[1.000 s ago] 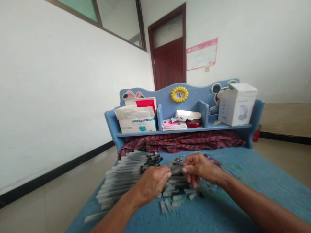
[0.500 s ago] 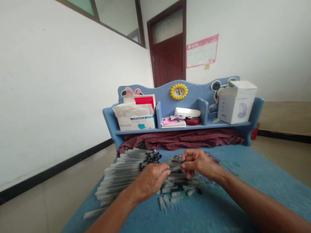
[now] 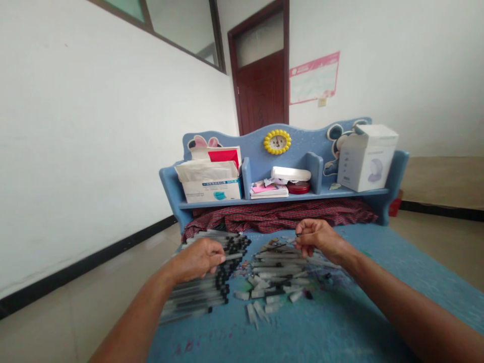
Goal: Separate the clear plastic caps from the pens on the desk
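Observation:
My left hand [image 3: 200, 259] is closed on a translucent pen barrel [image 3: 233, 256], whose end sticks out to the right of the fingers. Below and around that hand lies a row of similar pen barrels with black ends [image 3: 196, 297], laid side by side. My right hand [image 3: 319, 239] is pinched at the far right of a second pile; a small dark piece shows at its fingertips, too small to name. This pile of loose translucent tubes [image 3: 278, 270] mixes with short clear caps [image 3: 260, 292] and black bits. A few short clear pieces lie nearest me.
The blue desk [image 3: 302, 338] has a raised shelf [image 3: 321, 195] at its back. On it stand a mask box [image 3: 212, 189], papers, a red round tin [image 3: 298, 188] and a white box [image 3: 368, 159]. Checked cloth [image 3: 280, 216] is bunched underneath. A yellow clock [image 3: 277, 142] is mounted behind.
My hands have moved apart. The left went left over the row of barrels with a barrel in it; the right shifted slightly right and away from me, uncovering the middle pile.

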A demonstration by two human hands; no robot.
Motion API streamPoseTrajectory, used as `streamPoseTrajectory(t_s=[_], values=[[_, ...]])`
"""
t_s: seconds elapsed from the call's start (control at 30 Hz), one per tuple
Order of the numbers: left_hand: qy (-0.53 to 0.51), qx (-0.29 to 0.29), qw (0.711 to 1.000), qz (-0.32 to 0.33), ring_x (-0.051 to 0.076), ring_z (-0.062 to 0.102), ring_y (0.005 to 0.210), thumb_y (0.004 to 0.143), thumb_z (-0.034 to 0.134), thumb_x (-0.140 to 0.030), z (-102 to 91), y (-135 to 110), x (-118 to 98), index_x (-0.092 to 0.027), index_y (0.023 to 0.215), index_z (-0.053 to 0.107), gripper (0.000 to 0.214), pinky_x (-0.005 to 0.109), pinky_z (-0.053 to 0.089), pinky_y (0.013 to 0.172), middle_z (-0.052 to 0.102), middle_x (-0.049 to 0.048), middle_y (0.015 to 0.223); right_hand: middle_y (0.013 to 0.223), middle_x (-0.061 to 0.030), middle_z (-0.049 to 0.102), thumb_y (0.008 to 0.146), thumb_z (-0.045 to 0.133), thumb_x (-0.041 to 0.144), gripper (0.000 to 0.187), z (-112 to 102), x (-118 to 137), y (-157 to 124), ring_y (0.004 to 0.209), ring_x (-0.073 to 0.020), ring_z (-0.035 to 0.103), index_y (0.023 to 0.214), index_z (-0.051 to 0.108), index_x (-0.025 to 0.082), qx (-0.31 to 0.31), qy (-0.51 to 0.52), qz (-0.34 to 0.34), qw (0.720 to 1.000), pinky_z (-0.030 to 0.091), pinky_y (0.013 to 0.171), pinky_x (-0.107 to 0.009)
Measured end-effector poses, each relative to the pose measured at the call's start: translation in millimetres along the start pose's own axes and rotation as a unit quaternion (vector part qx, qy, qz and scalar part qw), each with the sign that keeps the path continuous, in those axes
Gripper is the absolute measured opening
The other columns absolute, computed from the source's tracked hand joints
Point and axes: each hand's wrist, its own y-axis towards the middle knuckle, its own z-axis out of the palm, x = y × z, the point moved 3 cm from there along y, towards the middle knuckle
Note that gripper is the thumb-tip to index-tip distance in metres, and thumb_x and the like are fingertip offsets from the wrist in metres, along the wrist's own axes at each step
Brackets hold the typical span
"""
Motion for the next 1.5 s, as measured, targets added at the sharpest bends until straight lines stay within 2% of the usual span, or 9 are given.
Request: streamPoseTrajectory(t_s=[0.1, 0.3, 0.4, 0.77, 0.93, 1.03, 1.13, 1.37, 1.5], values=[[0.045, -0.048, 0.998, -0.010, 0.012, 0.049, 0.047, 0.080, 0.039, -0.040, -4.7, 1.6, 4.9, -0.016, 0.074, 0.056, 0.030, 0.020, 0.032, 0.046, 0.056, -0.0017, 0.059, 0.052, 0.0024, 0.063, 0.060, 0.063, 0.022, 0.022, 2.5, -4.0, 0.0, 0.036, -0.0115, 0.057, 0.073, 0.045, 0.018, 0.013, -0.061, 0.020, 0.998, 0.034, 0.033, -0.017], [0.100, -0.074, 0.989, 0.084, 0.014, 0.052, 0.059, 0.083, 0.038, -0.032, 7.1, 4.6, -20.4, -0.016, 0.067, 0.055, 0.029, 0.021, 0.031, 0.053, 0.055, -0.0003, 0.061, 0.044, 0.0049, 0.057, 0.067, 0.054, 0.022, 0.010, 4.1, -11.0, 0.1, 0.028, -0.0083, 0.044, 0.074, 0.049, 0.018, 0.035, -0.230, 0.043, 0.972, 0.029, 0.030, -0.018], [0.100, -0.072, 0.987, 0.100, 0.014, 0.050, 0.060, 0.083, 0.039, -0.031, 15.6, 4.0, -30.4, -0.016, 0.071, 0.058, 0.027, 0.021, 0.029, 0.053, 0.053, -0.0010, 0.061, 0.041, 0.0055, 0.053, 0.069, 0.054, 0.021, 0.005, 3.6, -10.2, 0.6, 0.027, -0.0071, 0.038, 0.072, 0.054, 0.017, 0.009, -0.299, 0.024, 0.954, 0.027, 0.033, -0.019], [0.103, -0.070, 0.982, 0.144, 0.012, 0.049, 0.060, 0.081, 0.045, -0.025, 41.6, 5.0, -42.7, -0.016, 0.075, 0.057, 0.016, 0.020, 0.028, 0.054, 0.051, -0.0032, 0.063, 0.059, -0.0014, 0.060, 0.078, 0.054, 0.033, 0.022, 20.4, 1.0, -4.2, 0.054, -0.0119, 0.049, 0.078, 0.068, 0.016, -0.037, -0.460, -0.090, 0.883, 0.028, 0.051, -0.023], [0.101, -0.075, 0.972, 0.200, 0.013, 0.054, 0.071, 0.083, 0.045, -0.020, 53.1, 1.4, -55.9, -0.017, 0.083, 0.060, 0.015, 0.021, 0.035, 0.064, 0.059, -0.0010, 0.075, 0.072, -0.0019, 0.063, 0.081, 0.053, 0.035, 0.024, 43.7, 18.4, -21.3, 0.063, -0.0127, 0.053, 0.090, 0.066, 0.018, 0.068, -0.454, -0.167, 0.872, 0.032, 0.055, -0.022], [0.095, -0.077, 0.964, 0.235, 0.014, 0.056, 0.076, 0.084, 0.045, -0.019, 56.5, -3.6, -66.0, -0.017, 0.086, 0.060, 0.015, 0.021, 0.036, 0.067, 0.061, 0.0007, 0.079, 0.073, -0.0020, 0.063, 0.080, 0.055, 0.028, 0.015, 61.1, 26.1, -32.0, 0.065, -0.0127, 0.053, 0.082, 0.064, 0.017, 0.128, -0.487, -0.210, 0.838, 0.032, 0.057, -0.022], [0.093, -0.070, 0.963, 0.244, 0.015, 0.057, 0.078, 0.084, 0.045, -0.020, 49.9, -9.6, -70.4, -0.018, 0.090, 0.060, 0.016, 0.022, 0.036, 0.069, 0.062, 0.0008, 0.082, 0.068, -0.0014, 0.061, 0.082, 0.052, 0.022, 0.014, 64.1, 32.8, -35.8, 0.062, -0.0118, 0.052, 0.072, 0.061, 0.016, 0.141, -0.519, -0.213, 0.816, 0.030, 0.056, -0.022], [0.073, -0.047, 0.980, 0.181, 0.012, 0.053, 0.063, 0.090, 0.039, -0.032, 9.3, -22.2, -70.6, -0.017, 0.078, 0.062, 0.030, 0.021, 0.034, 0.059, 0.058, -0.0020, 0.066, 0.062, 0.0015, 0.055, 0.088, 0.045, 0.030, 0.023, 45.1, 66.2, -39.8, 0.056, -0.0094, 0.047, 0.075, 0.061, 0.017, 0.134, -0.493, -0.193, 0.837, 0.028, 0.051, -0.021], [0.153, -0.075, 0.959, 0.228, 0.012, 0.049, 0.054, 0.091, 0.038, -0.038, 4.8, -46.5, -85.0, -0.019, 0.069, 0.059, 0.036, 0.024, 0.030, 0.054, 0.055, -0.0019, 0.059, 0.062, 0.0006, 0.055, 0.089, 0.043, 0.030, 0.024, 47.5, 84.4, -68.9, 0.053, -0.0101, 0.047, 0.075, 0.059, 0.019, 0.156, -0.506, -0.195, 0.825, 0.030, 0.050, -0.023]])
